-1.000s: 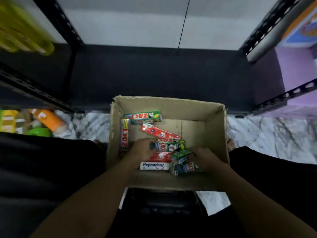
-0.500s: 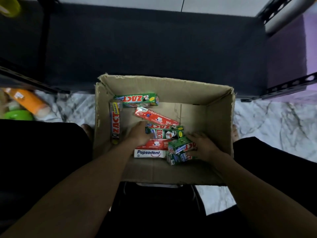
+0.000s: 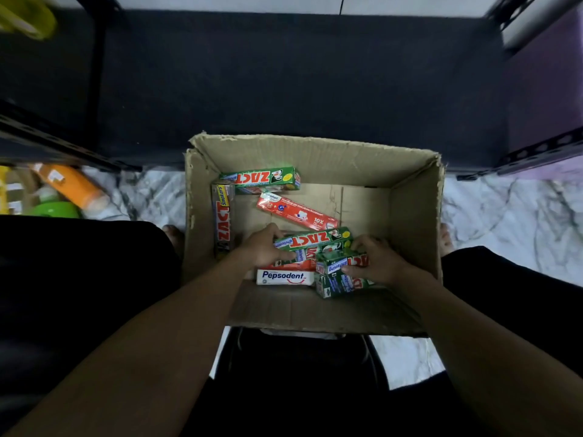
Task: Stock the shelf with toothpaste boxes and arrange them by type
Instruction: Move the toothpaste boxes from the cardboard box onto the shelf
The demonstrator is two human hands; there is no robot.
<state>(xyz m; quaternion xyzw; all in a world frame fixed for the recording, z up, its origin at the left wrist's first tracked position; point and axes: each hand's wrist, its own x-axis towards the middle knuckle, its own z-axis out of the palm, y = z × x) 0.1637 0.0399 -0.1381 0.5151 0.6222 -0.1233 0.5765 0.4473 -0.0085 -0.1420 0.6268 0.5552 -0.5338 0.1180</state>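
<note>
An open brown cardboard box [image 3: 413,216] is being reached into by both hands. It is standing on the white marbled floor [image 3: 511,212], with its far wall set against the front edge of the low black shelf board [image 3: 299,89].

A long green ZACT Whitening toothpaste box [image 3: 315,240] is lying across the heap towards the near wall of the cardboard box. It is being gripped at its left end by the left hand [image 3: 263,247], with the fingers curled over the end and the thumb pressed against the near side.

A pair of green ZACT boxes [image 3: 342,274], stacked in the near right part of the cardboard box, is being clasped by the right hand [image 3: 377,263]. The fingers are curled over the far side of the pair and the thumb is laid on its near face.

A white Pepsodent toothpaste box [image 3: 284,276] is lying close to the near wall, just left of that pair, and a further red box above it is being largely hidden by the left hand. A red Pepsodent toothpaste box [image 3: 296,212] is lying slantwise on the middle of the bottom. Another green ZACT toothpaste box [image 3: 260,179] is being propped at the far left corner, and a grey ZACT Smokers box [image 3: 223,220] is lying along the left wall.

Outside the cardboard box, at the left edge of the floor, an orange plastic bottle [image 3: 72,187] is lying beside a bright green round lid [image 3: 55,209].
</note>
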